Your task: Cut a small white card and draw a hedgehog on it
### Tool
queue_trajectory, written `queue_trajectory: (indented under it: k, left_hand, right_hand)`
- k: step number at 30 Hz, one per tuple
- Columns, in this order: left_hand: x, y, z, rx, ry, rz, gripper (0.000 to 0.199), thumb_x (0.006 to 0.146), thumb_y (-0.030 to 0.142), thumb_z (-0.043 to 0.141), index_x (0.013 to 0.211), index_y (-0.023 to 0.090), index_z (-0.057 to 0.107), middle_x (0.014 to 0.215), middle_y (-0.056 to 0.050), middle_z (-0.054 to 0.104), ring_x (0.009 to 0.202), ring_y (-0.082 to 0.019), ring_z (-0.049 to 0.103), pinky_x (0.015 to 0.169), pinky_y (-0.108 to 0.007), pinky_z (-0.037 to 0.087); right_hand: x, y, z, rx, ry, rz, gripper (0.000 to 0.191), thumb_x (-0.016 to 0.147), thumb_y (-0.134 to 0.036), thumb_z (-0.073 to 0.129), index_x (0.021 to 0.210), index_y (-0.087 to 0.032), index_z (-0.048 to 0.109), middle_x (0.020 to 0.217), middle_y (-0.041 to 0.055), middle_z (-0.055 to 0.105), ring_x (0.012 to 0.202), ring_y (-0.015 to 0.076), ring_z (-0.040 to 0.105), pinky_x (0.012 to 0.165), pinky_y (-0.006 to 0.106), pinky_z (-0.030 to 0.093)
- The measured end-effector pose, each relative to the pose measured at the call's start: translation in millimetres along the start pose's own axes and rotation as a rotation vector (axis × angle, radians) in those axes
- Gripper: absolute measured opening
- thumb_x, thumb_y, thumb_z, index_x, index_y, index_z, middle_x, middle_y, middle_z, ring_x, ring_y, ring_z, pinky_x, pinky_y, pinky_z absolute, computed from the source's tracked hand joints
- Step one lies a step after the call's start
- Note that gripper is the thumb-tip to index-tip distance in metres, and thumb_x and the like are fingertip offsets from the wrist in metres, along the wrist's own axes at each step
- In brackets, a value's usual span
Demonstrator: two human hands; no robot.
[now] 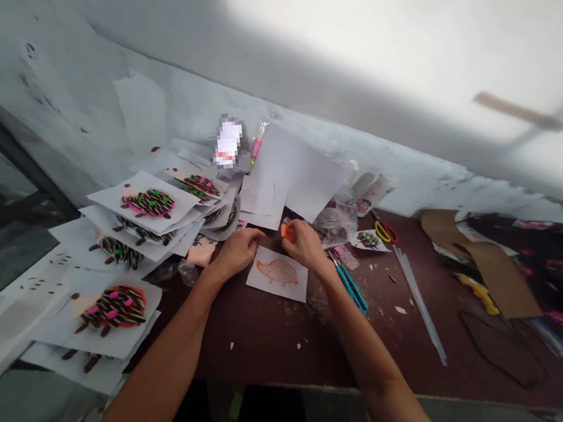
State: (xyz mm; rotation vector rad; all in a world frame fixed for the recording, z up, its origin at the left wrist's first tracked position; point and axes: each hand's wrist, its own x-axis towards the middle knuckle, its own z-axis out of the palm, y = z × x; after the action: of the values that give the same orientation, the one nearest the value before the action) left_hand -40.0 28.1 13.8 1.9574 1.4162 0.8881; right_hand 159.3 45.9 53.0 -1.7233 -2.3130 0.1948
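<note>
On the brown table lies a small white card (277, 275) with an orange hedgehog-like drawing on it. My right hand (306, 243) is closed just above the card's upper right, pinching a soft-looking orange lump (287, 232), with what looks like clear wrap by it. My left hand (240, 250) is at the card's upper left, fingers curled and pressed together; whatever they may hold is too small to tell. Left of that hand are a peach-coloured lump (201, 251) and some crumpled clear plastic (187, 272).
Sheets with decorated hedgehogs (147, 203) are piled on the left. Blue-handled tools (350, 281), red-and-yellow scissors (385, 228), glue sticks (421, 304) and a yellow glue gun (478, 292) with a cord lie right. White paper (297, 169) and a phone (229, 142) stand behind.
</note>
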Motion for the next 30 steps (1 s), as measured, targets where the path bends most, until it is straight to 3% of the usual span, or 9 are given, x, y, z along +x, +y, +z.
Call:
queue_trajectory:
  k: [4, 8, 10, 13, 16, 20, 22, 25, 30]
  left_hand:
    - [0.7, 6.6, 3.4, -0.317, -0.023, -0.074, 0.032, 0.087, 0.024, 0.05, 0.11, 0.015, 0.07, 0.105, -0.009, 0.074, 0.087, -0.021, 0.069, 0.084, -0.037, 0.057]
    - [1.3, 9.7, 7.1, -0.682, -0.102, -0.09, 0.043, 0.086, 0.047, 0.059, 0.111, 0.014, 0.067, 0.105, -0.01, 0.073, 0.09, -0.023, 0.069, 0.08, -0.038, 0.057]
    - [1.1, 9.5, 6.5, -0.772, -0.13, -0.096, 0.045, 0.082, 0.051, 0.063, 0.108, 0.014, 0.067, 0.102, -0.009, 0.073, 0.09, -0.023, 0.068, 0.081, -0.038, 0.057]
    - [-0.2, 8.6, 3.3, -0.796, -0.142, -0.136, 0.044, 0.081, 0.049, 0.064, 0.107, 0.014, 0.066, 0.098, -0.008, 0.072, 0.083, -0.02, 0.067, 0.077, -0.037, 0.057]
    - [-1.3, 9.0, 2.4, -0.764, -0.147, -0.135, 0.037, 0.084, 0.043, 0.061, 0.108, 0.015, 0.066, 0.1, -0.007, 0.071, 0.083, -0.019, 0.067, 0.074, -0.033, 0.057]
    - [-0.6, 11.4, 5.5, -0.663, -0.16, -0.107, 0.033, 0.091, 0.037, 0.05, 0.111, 0.015, 0.065, 0.103, -0.008, 0.071, 0.084, -0.019, 0.067, 0.074, -0.033, 0.057]
    - [0.0, 11.8, 7.1, -0.518, -0.092, -0.087, 0.033, 0.094, 0.033, 0.045, 0.113, 0.015, 0.065, 0.106, -0.009, 0.072, 0.089, -0.02, 0.067, 0.081, -0.036, 0.056]
    - [-0.2, 10.7, 10.4, -0.208, 0.046, 0.014, 0.028, 0.093, 0.025, 0.047, 0.109, 0.016, 0.067, 0.11, -0.01, 0.072, 0.101, -0.022, 0.065, 0.093, -0.038, 0.052]
    - [-3.8, 8.7, 22.4, 0.079, -0.003, 0.214, 0.026, 0.089, 0.012, 0.051, 0.108, 0.017, 0.069, 0.116, -0.01, 0.069, 0.111, -0.023, 0.061, 0.101, -0.039, 0.047]
  right_hand:
    - [-12.4, -10.3, 2.4, 0.18, 0.059, -0.056, 0.018, 0.083, -0.022, 0.06, 0.101, -0.018, 0.059, 0.1, 0.0062, 0.066, 0.095, 0.0193, 0.059, 0.086, 0.031, 0.046]
    - [-22.1, -25.4, 2.9, 0.313, 0.084, -0.121, 0.023, 0.081, -0.022, 0.067, 0.103, -0.017, 0.06, 0.107, 0.0082, 0.064, 0.102, 0.0194, 0.06, 0.09, 0.032, 0.047]
    - [-25.1, -29.6, 2.2, 0.372, 0.078, -0.144, 0.025, 0.081, -0.022, 0.068, 0.106, -0.018, 0.061, 0.11, 0.0084, 0.064, 0.102, 0.0192, 0.06, 0.091, 0.031, 0.048]
    - [-28.1, -29.5, 3.5, 0.503, 0.133, -0.085, 0.014, 0.088, -0.021, 0.058, 0.1, -0.018, 0.063, 0.1, 0.006, 0.067, 0.091, 0.0167, 0.062, 0.084, 0.028, 0.049]
    - [-30.5, -23.9, 9.2, 0.638, 0.202, 0.03, 0.015, 0.089, -0.024, 0.053, 0.098, -0.017, 0.062, 0.086, 0.0025, 0.067, 0.076, 0.0147, 0.062, 0.072, 0.025, 0.049]
    - [-30.3, -12.1, 13.8, 0.656, 0.139, 0.09, 0.018, 0.09, -0.027, 0.049, 0.09, -0.017, 0.065, 0.074, 0.0011, 0.067, 0.067, 0.0153, 0.061, 0.065, 0.025, 0.047]
    - [-25.9, -5.4, 9.8, 0.535, 0.173, 0.158, 0.019, 0.09, -0.023, 0.048, 0.089, -0.016, 0.066, 0.078, 0.0034, 0.07, 0.07, 0.0165, 0.063, 0.067, 0.025, 0.047]
    - [-13.2, 1.6, -1.5, 0.239, 0.158, 0.248, 0.021, 0.092, -0.019, 0.048, 0.103, -0.015, 0.066, 0.094, 0.0088, 0.073, 0.084, 0.0192, 0.067, 0.076, 0.027, 0.045]
    - [15.0, -5.6, -9.5, -0.128, 0.027, 0.209, 0.029, 0.097, -0.019, 0.042, 0.115, -0.014, 0.064, 0.116, 0.0169, 0.068, 0.106, 0.0243, 0.064, 0.087, 0.031, 0.044]
